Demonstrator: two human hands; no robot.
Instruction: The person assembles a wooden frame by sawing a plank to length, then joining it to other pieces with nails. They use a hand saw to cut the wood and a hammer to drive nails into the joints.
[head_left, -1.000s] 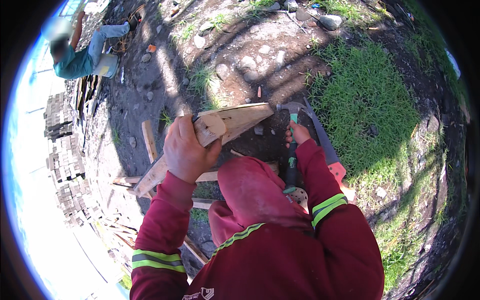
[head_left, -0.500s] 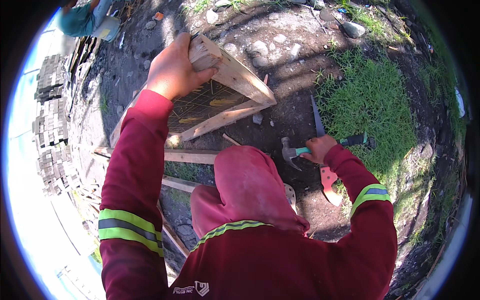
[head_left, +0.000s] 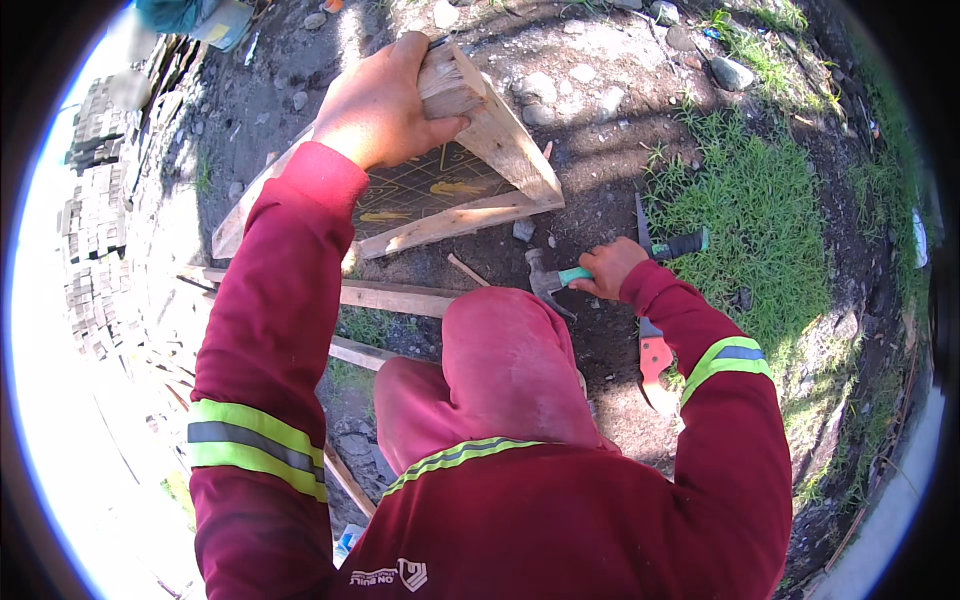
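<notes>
My left hand [head_left: 385, 100] grips the top corner of a wooden frame [head_left: 490, 150], a box of pale planks around a dark patterned panel [head_left: 420, 190], tilted up off the dirt. My right hand [head_left: 608, 268] is closed around the green and black handle of a claw hammer [head_left: 560, 280], whose steel head hangs just below the frame's lower plank. A handsaw [head_left: 652, 340] with an orange handle lies on the ground under my right forearm. Both sleeves are dark red with yellow reflective bands.
Loose planks [head_left: 390, 297] lie on the dirt below the frame. Stacks of grey blocks [head_left: 95, 200] stand at the left. A grass patch [head_left: 745, 210] spreads to the right, stones [head_left: 730, 72] beyond it. Another person [head_left: 190, 15] crouches at the top left.
My left hand lifted the wooden frame up and away, tilting it onto its edge. My right hand moved off the frame and now holds the hammer lower, near the ground.
</notes>
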